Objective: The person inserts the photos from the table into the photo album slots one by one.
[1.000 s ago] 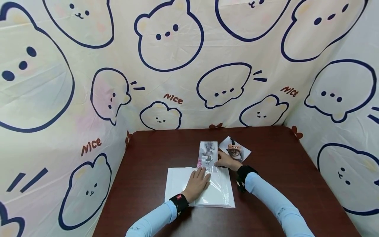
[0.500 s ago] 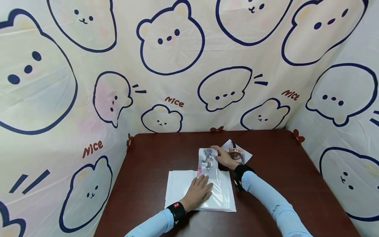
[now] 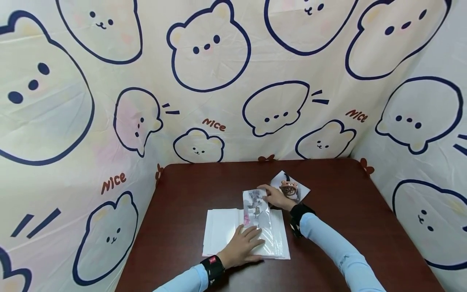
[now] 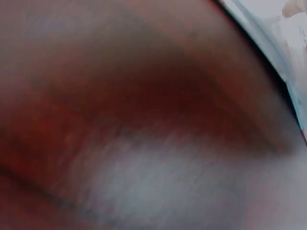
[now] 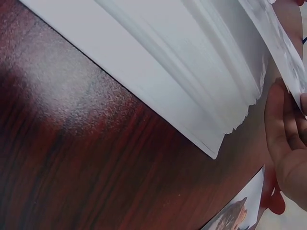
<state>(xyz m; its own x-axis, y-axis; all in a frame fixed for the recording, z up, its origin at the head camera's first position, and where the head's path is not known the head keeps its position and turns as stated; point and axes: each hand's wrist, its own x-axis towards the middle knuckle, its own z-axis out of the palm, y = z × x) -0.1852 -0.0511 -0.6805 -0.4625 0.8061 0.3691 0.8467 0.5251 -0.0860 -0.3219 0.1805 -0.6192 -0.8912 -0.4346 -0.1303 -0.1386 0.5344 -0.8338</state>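
A grey-toned photo [image 3: 254, 202] lies partly inside a clear sleeve [image 3: 271, 233] on top of a stack of white sheets [image 3: 219, 231]. My right hand [image 3: 275, 196] pinches the photo's far right edge, with the thumb beside the paper in the right wrist view, where the hand [image 5: 283, 139] sits under the photo [image 5: 280, 43]. My left hand [image 3: 243, 243] lies flat on the sleeve, fingers spread, holding it down. The left wrist view is blurred and shows only the table and a corner of the stack [image 4: 288, 33].
A cat photo [image 3: 293, 188] lies on the dark wooden table [image 3: 346, 211] just beyond my right hand; it also shows in the right wrist view [image 5: 235, 215]. A cloth printed with bears hangs round the table's back and sides.
The grey photo has slid toward me, farther into the sleeve, and the right hand moved with it. The left hand drew back a little toward the stack's near edge.
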